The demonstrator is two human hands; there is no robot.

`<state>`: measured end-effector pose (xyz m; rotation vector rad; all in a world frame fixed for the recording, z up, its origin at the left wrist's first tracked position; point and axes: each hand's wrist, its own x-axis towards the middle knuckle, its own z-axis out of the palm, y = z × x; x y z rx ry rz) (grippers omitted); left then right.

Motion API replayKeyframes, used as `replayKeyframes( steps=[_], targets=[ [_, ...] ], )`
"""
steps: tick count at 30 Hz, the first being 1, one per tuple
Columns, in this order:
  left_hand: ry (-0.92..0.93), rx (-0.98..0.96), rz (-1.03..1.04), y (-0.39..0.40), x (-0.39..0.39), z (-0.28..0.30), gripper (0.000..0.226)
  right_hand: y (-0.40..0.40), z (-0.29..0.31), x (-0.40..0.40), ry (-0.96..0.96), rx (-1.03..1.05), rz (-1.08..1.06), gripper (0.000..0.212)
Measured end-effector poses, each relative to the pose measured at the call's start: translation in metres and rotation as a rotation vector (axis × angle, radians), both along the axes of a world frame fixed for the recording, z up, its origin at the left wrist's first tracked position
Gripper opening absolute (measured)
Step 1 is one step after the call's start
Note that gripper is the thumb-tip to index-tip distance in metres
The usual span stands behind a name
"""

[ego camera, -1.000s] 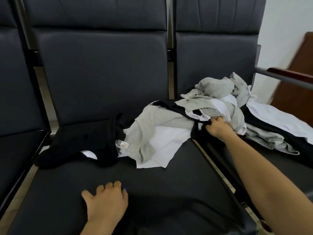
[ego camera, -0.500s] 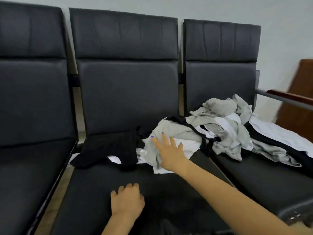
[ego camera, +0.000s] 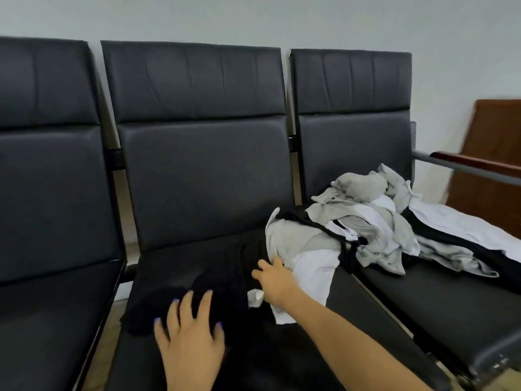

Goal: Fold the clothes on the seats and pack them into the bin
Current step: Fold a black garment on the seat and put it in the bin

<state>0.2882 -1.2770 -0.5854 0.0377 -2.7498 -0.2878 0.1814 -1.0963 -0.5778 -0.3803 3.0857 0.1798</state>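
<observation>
Now, seats: three dark padded leather seats stand in one row against the pale wall; the middle seat (ego camera: 352, 311) and the right seat (ego camera: 439, 314) carry the clothes.
Black garment: a crumpled black cloth garment (ego camera: 214, 280) lies on the middle seat, its long axis running from the front left corner of the cushion toward the back right corner; which end is the top I cannot tell.
Grey and white garment: a light grey and white cloth garment (ego camera: 304, 249) lies at the right edge of the middle seat, just beside the black one, and reaches toward the front edge.
Pile: a loose pile of grey, white and black clothes (ego camera: 375, 221) lies on the right seat, spread from its left edge toward the armrest (ego camera: 473, 165).
Left hand: the left hand (ego camera: 191, 337) rests flat on the near end of the black garment, fingers straight and spread, gripping nothing.
Right hand: the right hand (ego camera: 276, 280) touches the lower edge of the grey and white garment, fingers loosely stretched; a real grip does not show.
Bin: not in view.
</observation>
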Motion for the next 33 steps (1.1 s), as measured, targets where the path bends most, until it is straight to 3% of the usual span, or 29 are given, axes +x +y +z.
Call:
replayKeyframes(
  steps=[3, 5, 8, 11, 13, 14, 17, 20, 24, 27, 30, 33],
  targets=[
    [-0.293, 0.054, 0.075, -0.006, 0.01, 0.01, 0.111, 0.02, 0.002, 0.034, -0.066, 0.006, 0.095, 0.051],
    [-0.454, 0.06, 0.093, -0.007, 0.016, 0.008, 0.11, 0.037, 0.012, 0.06, -0.086, -0.06, 0.153, 0.051],
    [-0.63, 0.1, -0.131, 0.002, 0.034, 0.014, 0.103, 0.061, 0.037, 0.095, -0.034, -0.283, 0.211, 0.049],
    [-0.566, 0.332, -0.393, 0.029, 0.053, 0.024, 0.097, 0.075, 0.071, 0.113, 0.041, -0.469, 0.282, 0.045],
    [-0.539, 0.634, -0.43, 0.054, 0.06, 0.038, 0.038, 0.088, 0.096, 0.11, 0.104, -0.518, 0.32, 0.043],
    [-0.54, 0.758, -0.402, 0.066, 0.059, 0.049, 0.026, 0.097, 0.109, 0.104, 0.138, -0.51, 0.325, 0.044],
    [-0.455, 1.065, -0.306, 0.094, 0.044, 0.098, 0.031, 0.136, 0.16, 0.081, 0.264, -0.397, 0.358, 0.039],
    [-0.368, 1.237, -0.338, 0.123, 0.014, 0.17, 0.032, 0.184, 0.233, 0.061, 0.411, -0.243, 0.335, 0.032],
    [-0.237, 1.109, -0.527, 0.184, -0.024, 0.259, 0.032, 0.25, 0.313, 0.042, 0.577, -0.12, 0.198, 0.034],
    [-0.159, 0.906, -0.657, 0.237, -0.048, 0.285, 0.019, 0.307, 0.337, 0.035, 0.777, -0.059, 0.157, 0.032],
    [-0.203, 0.642, -0.768, 0.285, -0.073, 0.268, 0.01, 0.372, 0.317, 0.034, 1.005, 0.066, 0.008, 0.026],
    [-0.303, 0.435, -0.819, 0.319, -0.097, 0.21, 0.021, 0.431, 0.255, 0.046, 0.986, 0.157, -0.277, 0.034]
  ],
)
